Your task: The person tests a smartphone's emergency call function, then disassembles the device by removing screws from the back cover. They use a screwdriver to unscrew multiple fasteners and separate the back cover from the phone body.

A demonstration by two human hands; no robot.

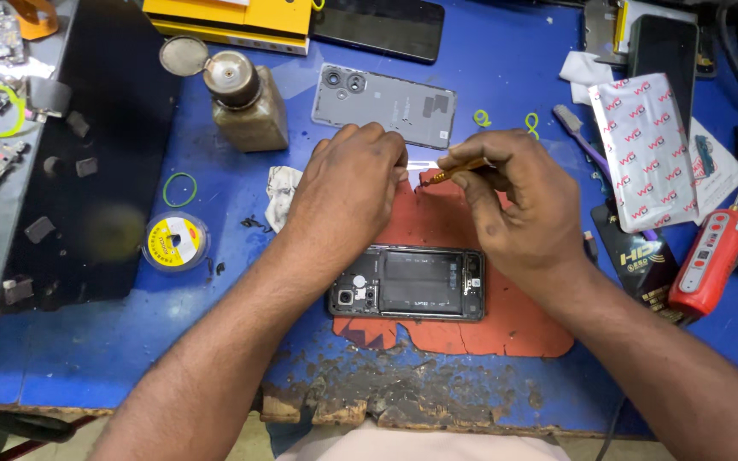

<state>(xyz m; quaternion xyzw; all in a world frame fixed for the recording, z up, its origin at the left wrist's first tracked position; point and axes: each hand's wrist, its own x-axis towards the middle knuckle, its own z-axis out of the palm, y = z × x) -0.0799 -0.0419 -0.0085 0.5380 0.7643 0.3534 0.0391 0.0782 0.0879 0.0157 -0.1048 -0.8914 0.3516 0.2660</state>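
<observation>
Two hands (348, 192) — one opened phone (407, 283) — three green rings (180, 189).

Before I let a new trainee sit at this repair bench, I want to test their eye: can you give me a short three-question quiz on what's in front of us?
1. True or false: the opened phone lies on the red mat.
2. Which hand holds the thin orange-handled tool: A) left hand, B) right hand, C) neither?
3. Fill in: the grey back cover lies just right of the squat ____ with the metal top.

Key: 1 true. 2 B. 3 bottle.
</observation>
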